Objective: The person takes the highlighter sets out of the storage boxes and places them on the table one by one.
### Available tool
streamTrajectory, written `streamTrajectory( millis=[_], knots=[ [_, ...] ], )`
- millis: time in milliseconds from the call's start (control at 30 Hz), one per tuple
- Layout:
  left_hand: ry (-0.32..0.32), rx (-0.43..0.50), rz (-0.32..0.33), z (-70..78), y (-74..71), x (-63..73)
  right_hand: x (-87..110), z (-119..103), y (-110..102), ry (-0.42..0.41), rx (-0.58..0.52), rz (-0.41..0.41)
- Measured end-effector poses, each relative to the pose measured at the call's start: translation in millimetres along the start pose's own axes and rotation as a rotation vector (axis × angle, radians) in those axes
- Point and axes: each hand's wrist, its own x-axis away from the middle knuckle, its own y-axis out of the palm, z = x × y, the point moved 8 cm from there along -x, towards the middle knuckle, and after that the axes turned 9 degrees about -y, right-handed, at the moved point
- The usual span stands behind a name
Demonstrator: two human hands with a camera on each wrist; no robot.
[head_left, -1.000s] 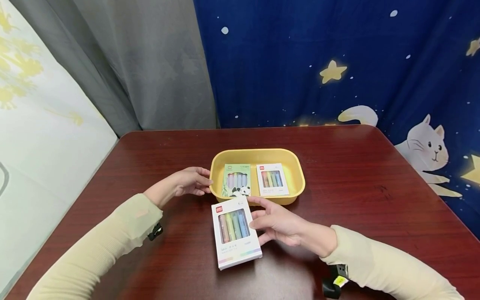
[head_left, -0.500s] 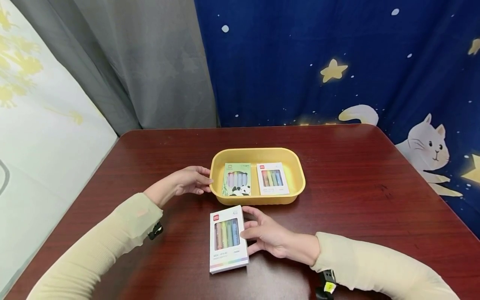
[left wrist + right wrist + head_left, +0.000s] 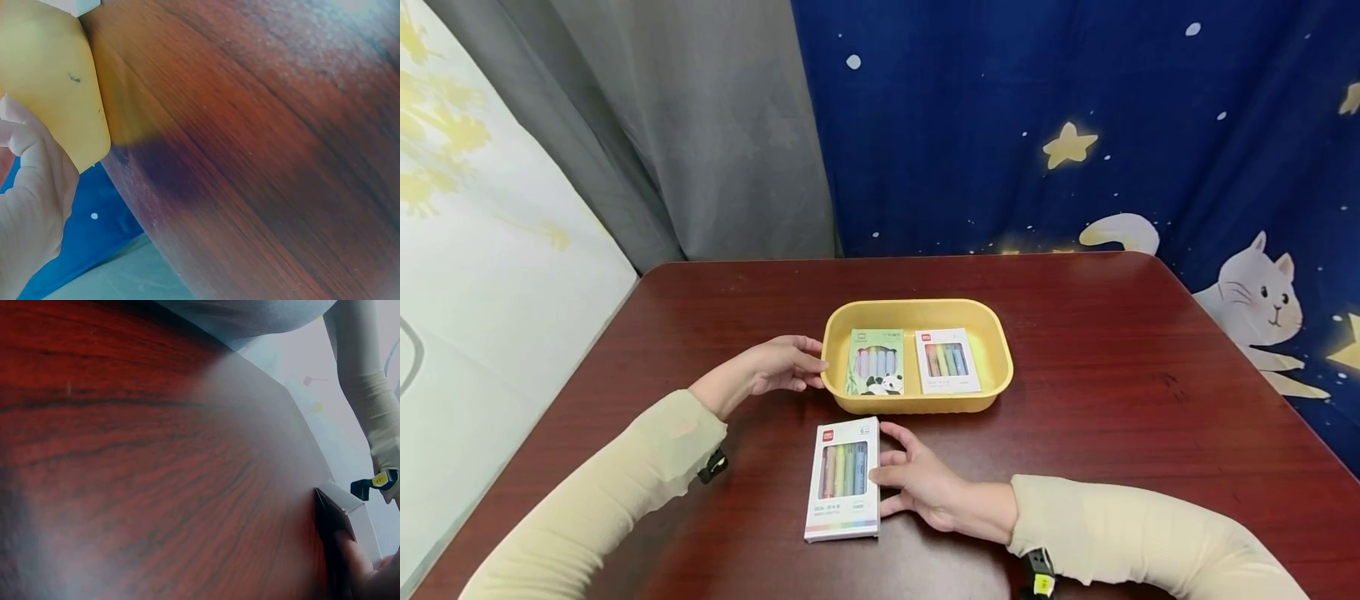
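Observation:
A yellow plastic basket [image 3: 917, 404] sits mid-table. Inside it lie a green crayon box with a panda print [image 3: 877, 362] on the left and a white crayon box [image 3: 947, 361] on the right. My left hand [image 3: 784, 364] holds the basket's left end, thumb at the rim; the left wrist view shows the hand [image 3: 31, 181] beside the yellow wall. In front of the basket, my right hand [image 3: 921, 483] grips a second white crayon box [image 3: 844, 479] by its right side. This box lies at or just above the tabletop; its window shows several coloured sticks.
The dark red-brown wooden table [image 3: 1112, 358] spreads around the basket. Behind it hang a grey curtain [image 3: 730, 133] and a blue curtain [image 3: 955, 133] with stars and a cat. White cloth [image 3: 497, 317] borders the left side.
My right hand has drawn the held white crayon box left and away from the basket's front rim, and the box has straightened. My left hand has stayed at the basket.

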Motion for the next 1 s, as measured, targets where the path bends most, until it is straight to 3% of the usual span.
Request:
streamTrajectory(
  millis=[300, 1000],
  knots=[
    [0.009, 0.001, 0.004, 0.2, -0.3, -0.7, 3.6, -3.7, 3.7, -0.002, 0.078, -0.009],
    [0.02, -0.007, -0.003, -0.1, 1.0, -0.3, 16.5, -17.0, -0.5, 0.159, 0.095, -0.074]
  ],
)
